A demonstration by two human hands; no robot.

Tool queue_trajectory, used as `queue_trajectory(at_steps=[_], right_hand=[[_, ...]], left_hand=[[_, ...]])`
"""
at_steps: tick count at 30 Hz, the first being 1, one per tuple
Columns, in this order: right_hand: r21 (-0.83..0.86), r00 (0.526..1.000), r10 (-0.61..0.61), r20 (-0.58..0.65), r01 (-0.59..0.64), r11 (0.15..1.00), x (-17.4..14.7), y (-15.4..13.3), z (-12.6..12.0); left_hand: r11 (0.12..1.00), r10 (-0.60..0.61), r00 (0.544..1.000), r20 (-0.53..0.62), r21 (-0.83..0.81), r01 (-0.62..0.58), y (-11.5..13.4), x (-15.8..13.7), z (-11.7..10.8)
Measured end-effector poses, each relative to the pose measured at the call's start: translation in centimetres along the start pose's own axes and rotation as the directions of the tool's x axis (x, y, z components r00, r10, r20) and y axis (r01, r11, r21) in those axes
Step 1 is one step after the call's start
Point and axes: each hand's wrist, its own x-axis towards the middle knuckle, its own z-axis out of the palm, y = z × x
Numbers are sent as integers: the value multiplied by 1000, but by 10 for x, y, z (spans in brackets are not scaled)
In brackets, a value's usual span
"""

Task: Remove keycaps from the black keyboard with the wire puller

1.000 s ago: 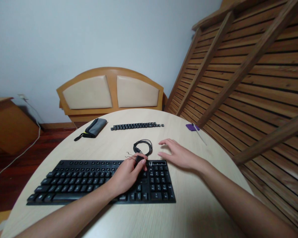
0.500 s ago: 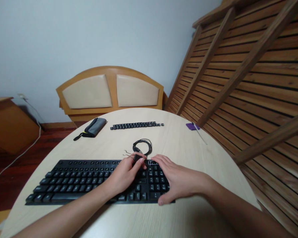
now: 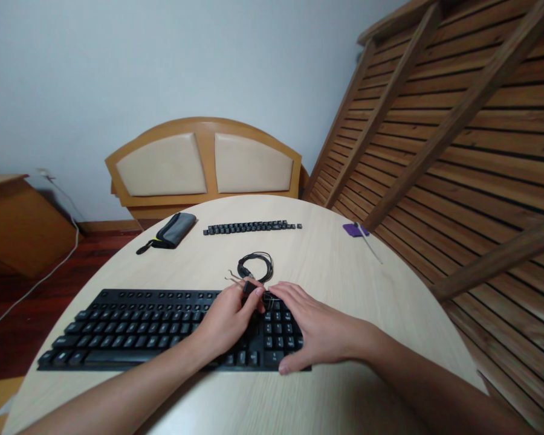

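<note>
Head view: your keyboard (image 3: 140, 329) lies along the near edge of the surface (image 3: 324, 257), left of centre, within reach of both hands. Your left hand (image 3: 230, 311) pinches a small tool (image 3: 248, 289) by its black handle, thin wires out both ends. Your right hand (image 3: 321, 329) grasps the keyboard's right end, fingers on its far side, thumb on its near side; reads as bracing against sliding. Can't tell how hard you press.

Loose keys (image 3: 249, 227) are lined up near the far edge, probably to keep order; cable (image 3: 270, 267) is coiled just behind the keyboard, likely for tidiness. Pouch (image 3: 176, 232) by the far-left edge; purple cloth (image 3: 352, 230) by the far-right edge, thin stick (image 3: 372, 247) across it.

Hidden: your left hand and forearm cover the middle keys, your right hand part of the number pad. Can't tell whether the wire tips touch a key. Key lettering unreadable; forearms cut off at the bottom.
</note>
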Motion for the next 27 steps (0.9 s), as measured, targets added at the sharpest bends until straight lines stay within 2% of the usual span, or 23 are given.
queue_trajectory(at_steps=[3,8,20,27], right_hand=[[5,1000,14,-10,-14,1000,2,-3,-2],[-33,994,39,-105,-43,999,5,-6,-4],[-115,975,6,-222,-32,993,9,-2,-3],[-122,972,4,-233,-33,992,9,-4,-3]], left_hand=[[1000,-20,1000,-6,-14,20,-2,-1,1],[997,-33,999,-19,-74,32,-8,-1,2],[1000,6,1000,4,28,-6,-8,-2,3],[1000,14,999,43,9,-15,-5,-2,2]])
